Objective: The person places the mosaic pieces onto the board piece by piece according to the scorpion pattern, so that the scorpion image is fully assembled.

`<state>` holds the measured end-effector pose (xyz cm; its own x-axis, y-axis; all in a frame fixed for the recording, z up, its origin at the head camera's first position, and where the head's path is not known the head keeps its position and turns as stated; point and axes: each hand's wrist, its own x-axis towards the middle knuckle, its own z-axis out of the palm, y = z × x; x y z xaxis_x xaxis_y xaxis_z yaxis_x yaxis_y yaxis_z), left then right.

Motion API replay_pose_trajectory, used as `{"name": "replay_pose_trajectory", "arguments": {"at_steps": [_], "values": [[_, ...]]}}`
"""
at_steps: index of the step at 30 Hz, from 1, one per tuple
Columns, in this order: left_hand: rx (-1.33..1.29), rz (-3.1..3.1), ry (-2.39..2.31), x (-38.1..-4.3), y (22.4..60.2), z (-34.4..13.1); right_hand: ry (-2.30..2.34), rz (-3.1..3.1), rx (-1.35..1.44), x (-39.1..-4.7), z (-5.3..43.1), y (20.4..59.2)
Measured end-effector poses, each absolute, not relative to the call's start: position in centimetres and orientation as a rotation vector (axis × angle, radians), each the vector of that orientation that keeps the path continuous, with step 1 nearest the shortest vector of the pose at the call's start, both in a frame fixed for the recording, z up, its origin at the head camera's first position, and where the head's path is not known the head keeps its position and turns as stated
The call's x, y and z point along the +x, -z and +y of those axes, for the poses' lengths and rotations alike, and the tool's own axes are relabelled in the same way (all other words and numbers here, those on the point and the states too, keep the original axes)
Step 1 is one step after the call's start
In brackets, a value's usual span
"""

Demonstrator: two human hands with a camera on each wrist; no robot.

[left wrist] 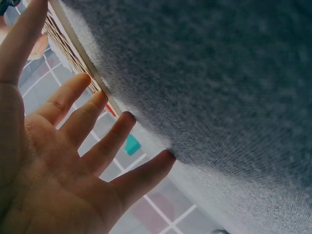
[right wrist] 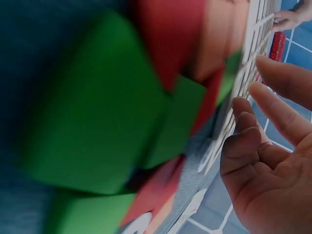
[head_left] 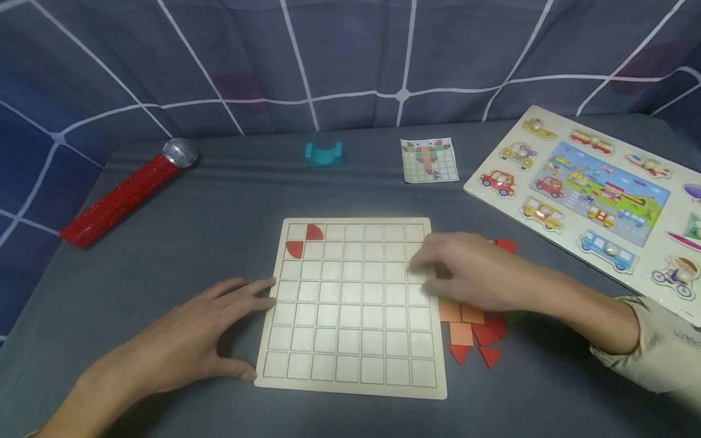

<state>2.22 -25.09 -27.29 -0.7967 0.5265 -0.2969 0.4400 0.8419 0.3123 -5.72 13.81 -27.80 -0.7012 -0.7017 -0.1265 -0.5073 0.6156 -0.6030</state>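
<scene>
A pale wooden grid board (head_left: 350, 316) lies flat on the dark cloth. Two red quarter-circle pieces (head_left: 314, 232) sit in cells at its top left corner. My left hand (head_left: 191, 334) rests beside the board, fingertips and thumb spread along its left edge. Over the board's right edge is my right hand (head_left: 473, 271), blurred, with thumb and index finger apart and the other fingers bent; nothing shows between them. Beneath and beside it lie loose flat pieces: orange squares (head_left: 461, 334), red triangles (head_left: 489, 356) and green pieces (right wrist: 97, 107). The hand and forearm hide part of this pile.
A small printed pattern card (head_left: 429, 173) lies beyond the board. Farther right is a vehicle peg puzzle (head_left: 569, 213). A teal bracket-shaped piece (head_left: 324, 159) stands at the back, with a red microphone (head_left: 123, 198) at the left. A checked cloth (head_left: 350, 55) hangs behind.
</scene>
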Motion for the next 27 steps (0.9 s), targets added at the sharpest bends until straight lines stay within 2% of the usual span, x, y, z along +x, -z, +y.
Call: {"name": "replay_pose_trajectory", "arguments": {"at_steps": [14,27], "values": [[0.757,2.664,-0.321,2.2,27.2,-25.1,0.661,2.546,-0.922,-3.9,15.9,28.4],[0.723,2.646,-0.330,2.2,27.1,-25.0,0.680,2.489,-0.836,-4.0,15.7,28.0]]}}
